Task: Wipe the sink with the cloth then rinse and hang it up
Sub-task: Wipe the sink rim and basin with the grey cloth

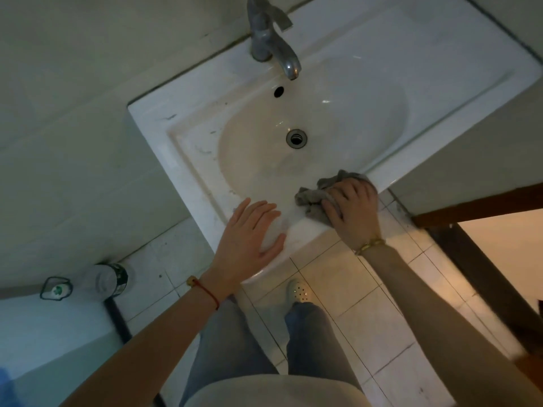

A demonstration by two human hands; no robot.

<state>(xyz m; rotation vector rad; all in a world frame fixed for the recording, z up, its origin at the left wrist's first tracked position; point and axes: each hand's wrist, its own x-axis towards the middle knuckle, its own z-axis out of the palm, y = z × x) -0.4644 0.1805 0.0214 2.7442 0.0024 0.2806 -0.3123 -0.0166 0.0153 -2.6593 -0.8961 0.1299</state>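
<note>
1. On the front rim of the white sink (458, 92), toward its front right corner, the right hand (354, 210) presses down on a crumpled grey cloth (316, 198), fingers curled over the fabric and gripping it.
2. The cloth lies bunched on the rim, partly under the hand, with loose folds spilling out toward the basin and toward the sink's right edge.
3. The left hand (249, 236) rests flat on the same front rim, closer to the front left corner; its fingers are straight and spread, holding nothing, and it sits just beside the cloth without touching it.
4. A red string bracelet (205, 292) circles the left wrist, and a gold bangle (370, 245) the right.
5. At the back edge of the sink stands a metal tap (270, 39), its spout reaching over the basin, with the round drain (296, 138) near the middle of the bowl.
6. Below the sink's front edge lies a tiled floor (367, 304), where a pale perforated shoe (297, 290) shows.
7. On the floor by the wall, left of the sink, a plastic bottle (110, 279) stands.
</note>
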